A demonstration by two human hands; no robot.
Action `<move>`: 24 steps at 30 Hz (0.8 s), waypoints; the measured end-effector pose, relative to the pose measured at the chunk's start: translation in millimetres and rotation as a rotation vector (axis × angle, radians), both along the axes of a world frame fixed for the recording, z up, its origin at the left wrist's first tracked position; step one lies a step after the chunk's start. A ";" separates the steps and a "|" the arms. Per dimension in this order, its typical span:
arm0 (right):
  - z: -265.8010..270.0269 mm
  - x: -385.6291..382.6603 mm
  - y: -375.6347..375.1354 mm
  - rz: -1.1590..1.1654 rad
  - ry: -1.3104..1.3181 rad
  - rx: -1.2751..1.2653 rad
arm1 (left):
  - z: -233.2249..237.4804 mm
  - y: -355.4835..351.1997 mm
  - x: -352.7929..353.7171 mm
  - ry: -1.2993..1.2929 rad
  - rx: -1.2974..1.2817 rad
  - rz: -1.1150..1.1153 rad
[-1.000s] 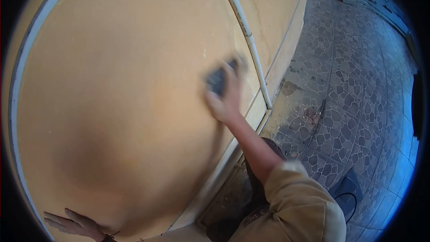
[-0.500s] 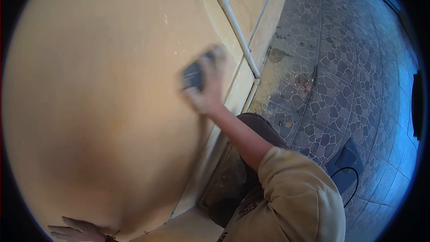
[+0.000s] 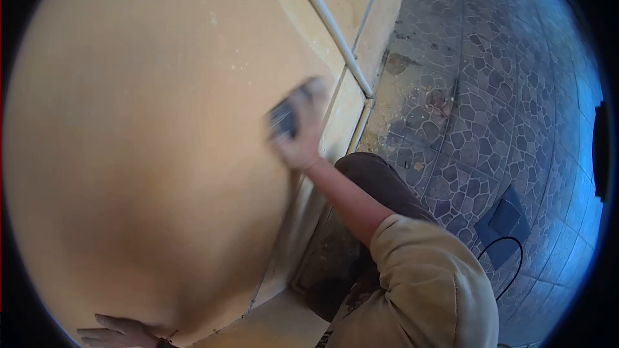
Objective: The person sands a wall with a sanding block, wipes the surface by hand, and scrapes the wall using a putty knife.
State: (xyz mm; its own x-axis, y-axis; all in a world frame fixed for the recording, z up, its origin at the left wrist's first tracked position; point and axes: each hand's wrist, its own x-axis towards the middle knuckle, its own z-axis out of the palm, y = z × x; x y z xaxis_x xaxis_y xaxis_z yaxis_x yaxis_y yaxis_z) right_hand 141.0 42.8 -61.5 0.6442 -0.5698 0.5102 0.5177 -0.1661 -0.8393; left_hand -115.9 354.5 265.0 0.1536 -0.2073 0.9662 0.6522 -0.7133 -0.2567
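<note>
My right hand (image 3: 300,130) is wrapped round a dark, block-like object (image 3: 284,116), held against the yellow-orange wall (image 3: 193,109). Motion blurs both, so the exact kind of block cannot be told. Lower left in the view, my left hand (image 3: 119,333) lies against the same wall with its fingers spread, holding nothing; a dark band circles its wrist. Small pale specks and chips mark the wall above and left of my right hand.
A pale pipe (image 3: 332,26) runs down the wall to its base. Stone-patterned paving (image 3: 480,109) lies to the right, with crumbs near the wall. On it are a dark flat object (image 3: 504,216) and a black cable (image 3: 520,258). My bent knee (image 3: 371,171) is beside the wall.
My right hand and the block are slightly lower and to the right in view. The wall, pipe and paving have shifted a little with the camera.
</note>
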 end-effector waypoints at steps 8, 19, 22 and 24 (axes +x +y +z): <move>70.1 -75.7 70.2 0.012 -0.077 0.021 | -2.7 -14.1 0.6 0.033 -0.015 0.053; -1.5 -58.9 61.8 -0.076 0.299 0.096 | -11.6 -42.5 9.9 0.090 -0.139 -0.085; -24.4 -100.3 79.7 0.092 -0.108 -0.087 | -9.8 -42.5 6.4 0.098 -0.114 -0.109; -54.5 -55.2 39.0 0.071 -0.177 -0.209 | -9.8 -36.2 4.0 0.123 -0.082 -0.127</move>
